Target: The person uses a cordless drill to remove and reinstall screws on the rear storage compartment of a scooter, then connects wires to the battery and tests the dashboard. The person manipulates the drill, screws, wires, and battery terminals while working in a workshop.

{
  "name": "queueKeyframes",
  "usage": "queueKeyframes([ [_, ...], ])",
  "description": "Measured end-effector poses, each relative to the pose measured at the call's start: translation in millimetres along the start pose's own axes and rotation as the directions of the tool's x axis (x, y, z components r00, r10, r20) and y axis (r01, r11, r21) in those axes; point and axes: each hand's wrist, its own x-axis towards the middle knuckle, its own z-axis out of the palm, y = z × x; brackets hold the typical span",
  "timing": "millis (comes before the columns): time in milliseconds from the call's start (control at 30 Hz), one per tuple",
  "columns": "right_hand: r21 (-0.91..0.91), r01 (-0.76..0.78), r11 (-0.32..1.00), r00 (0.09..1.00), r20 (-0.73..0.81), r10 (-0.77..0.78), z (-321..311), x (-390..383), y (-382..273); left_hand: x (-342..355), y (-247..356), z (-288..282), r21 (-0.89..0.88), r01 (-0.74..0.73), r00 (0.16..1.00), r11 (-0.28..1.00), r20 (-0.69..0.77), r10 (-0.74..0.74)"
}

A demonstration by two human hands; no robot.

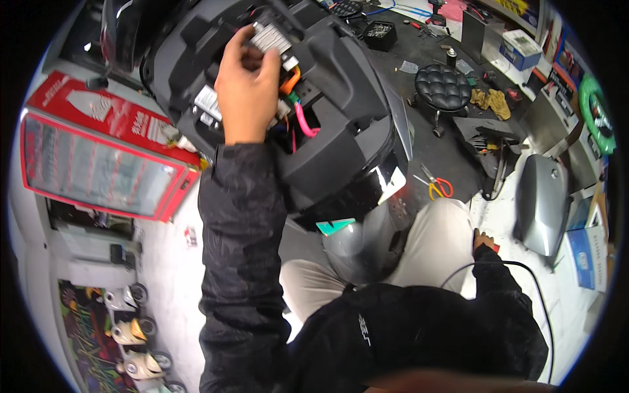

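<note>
My left hand [249, 85] reaches into the dark grey plastic body [327, 124] of a vehicle, fingers curled at the edge of a silver finned module [270, 40]; what its fingertips grip is unclear. Around it are orange, green and pink cables [303, 118] and a white-labelled component [208, 103]. Low at the right, beside my knee, my right hand [485, 240] is closed on a small red object, mostly hidden.
A black stool [442, 85], spray can [451, 57], yellow-red scissors [435, 185] and crumpled gloves [493, 103] are on the right, with a silver panel [540, 203]. A red display fridge [98, 167] and small scooters [134, 331] stand left. A black cable [531, 270] loops near my right arm.
</note>
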Motion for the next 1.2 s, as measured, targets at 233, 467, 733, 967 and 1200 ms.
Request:
queueKeyframes([
  [233, 0.737, 0.001, 0.676, 0.884, -0.316, 0.344, -256.0, -73.3, 40.2, 0.2, 25.6, -1.4, 0.061, 0.086, 0.996, 0.994, -0.015, -0.085],
  [467, 0.643, 0.766, 0.011, 0.634, -0.757, 0.16, -479.5, -158.2, -36.6, -1.0, 19.3, 0.4, 0.075, 0.069, 0.998, 0.995, -0.007, -0.069],
  [733, 0.62, 0.777, -0.114, 0.618, -0.784, -0.052, -581.9, -221.0, -145.4, -0.4, 20.0, 1.5, 0.046, 0.082, 0.997, 0.996, -0.02, -0.081],
  [967, 0.503, 0.856, -0.122, 0.492, -0.864, -0.109, -602.2, -220.0, -171.2, 0.2, 15.7, 2.7, 0.068, 0.062, 0.998, 0.996, -0.027, -0.061],
  [1200, 0.547, 0.832, -0.095, 0.534, -0.835, -0.135, -611.5, -221.7, -178.5, 0.6, 12.4, 4.3, 0.127, 0.023, 0.997, 0.992, -0.07, -0.014],
])
